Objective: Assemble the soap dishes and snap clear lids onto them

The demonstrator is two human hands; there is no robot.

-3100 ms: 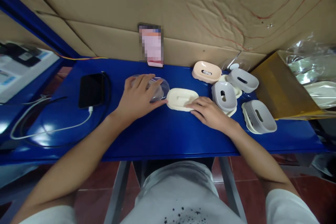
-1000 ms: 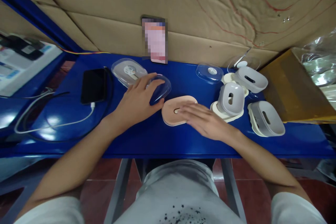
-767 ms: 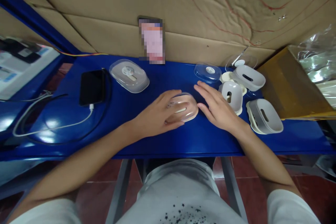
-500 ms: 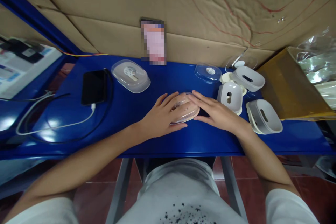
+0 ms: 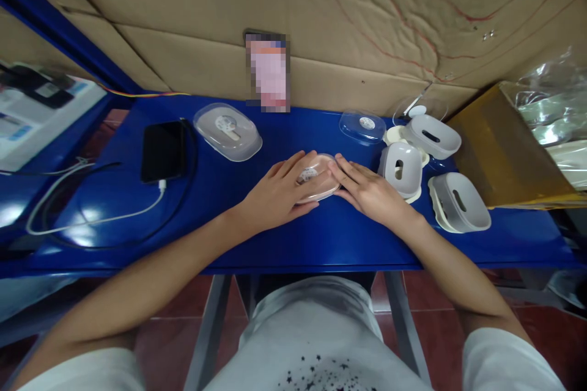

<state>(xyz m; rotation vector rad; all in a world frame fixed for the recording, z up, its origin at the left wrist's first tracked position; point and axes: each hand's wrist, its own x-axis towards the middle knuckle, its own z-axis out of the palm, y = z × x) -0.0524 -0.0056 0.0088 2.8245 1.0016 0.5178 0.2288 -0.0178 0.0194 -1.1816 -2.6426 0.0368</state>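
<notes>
Between my hands is an oval soap dish point(image 5: 324, 186) with a clear plastic lid and a round printed label, partly hidden by fingers. My left hand point(image 5: 287, 189) wraps its left side, fingers over the lid and thumb along the near rim. On the right side, my right hand point(image 5: 364, 189) grips the edge, its fingertips pressing on top of the lid. A finished-looking soap dish point(image 5: 243, 140) with a clear lid rests at the back left. Behind my right hand lies a loose clear lid point(image 5: 353, 129).
Grey soap dish trays point(image 5: 409, 172) on cream bases stand to the right, beside a cardboard box point(image 5: 513, 153) and plastic-wrapped pieces point(image 5: 550, 116). On the left lies a black phone-like device point(image 5: 164, 153) with a white cable point(image 5: 114, 220). A blurred phone point(image 5: 270, 73) leans against the cardboard backing.
Both hands have shifted slightly away from me and left with the soap dish. More of its lid and label now shows between my fingers.
</notes>
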